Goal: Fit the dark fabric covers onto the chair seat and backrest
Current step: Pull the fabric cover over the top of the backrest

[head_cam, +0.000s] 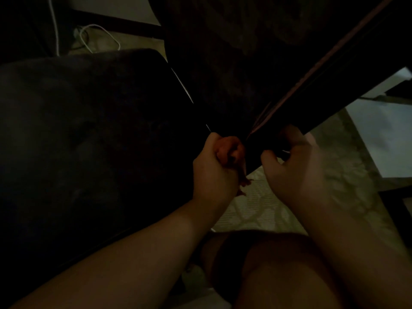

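Head view, dim: left hand (217, 161) and right hand (296, 159) both clamped on the lower end of the dark fabric cover (234, 70), its long axis running up-right away from the grips, chair seat (89, 130) left, nearer the left hand.

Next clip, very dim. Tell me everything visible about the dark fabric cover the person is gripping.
The dark fabric cover looks like soft, faintly patterned cloth, nearly black in this light. It stretches from the top of the frame down to the hands, with a pinkish seam or piping line running diagonally along its right side. Its lower edge is bunched, gripped by the left hand and the right hand side by side. It hangs beside a dark cushion at left, above pale patterned floor.
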Available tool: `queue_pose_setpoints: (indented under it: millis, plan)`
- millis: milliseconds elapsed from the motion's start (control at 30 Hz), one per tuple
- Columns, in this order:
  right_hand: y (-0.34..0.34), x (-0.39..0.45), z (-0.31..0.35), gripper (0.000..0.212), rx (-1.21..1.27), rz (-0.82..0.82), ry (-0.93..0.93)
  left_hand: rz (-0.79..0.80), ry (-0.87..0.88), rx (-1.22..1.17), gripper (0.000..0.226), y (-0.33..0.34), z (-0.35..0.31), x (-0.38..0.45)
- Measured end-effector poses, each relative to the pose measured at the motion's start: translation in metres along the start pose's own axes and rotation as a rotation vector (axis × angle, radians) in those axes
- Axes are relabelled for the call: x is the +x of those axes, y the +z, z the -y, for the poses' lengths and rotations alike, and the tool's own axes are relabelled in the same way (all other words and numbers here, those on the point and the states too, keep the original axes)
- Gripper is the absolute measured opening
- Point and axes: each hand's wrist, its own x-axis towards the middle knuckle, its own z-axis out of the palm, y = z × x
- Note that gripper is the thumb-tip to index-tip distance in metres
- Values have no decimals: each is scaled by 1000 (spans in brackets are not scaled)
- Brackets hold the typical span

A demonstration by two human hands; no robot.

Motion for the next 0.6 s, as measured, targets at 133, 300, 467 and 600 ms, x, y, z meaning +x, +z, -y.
queue_pose_setpoints:
  millis: [133,300,467,600]
  plan:
    - [-3,-1,2,44,-3,15,6,45,-23,66,31,-2,5,3]
    - [-4,-4,-2,42,4,14,-6,19,93,-48,21,-9,-11,-11]
    - [-6,-6,-2,38,-9,22,-27,3,72,67,32,-10,-11,-8]
    - [-4,-5,-1,37,-39,7,-43,38,168,47,13,-13,-26,-13]
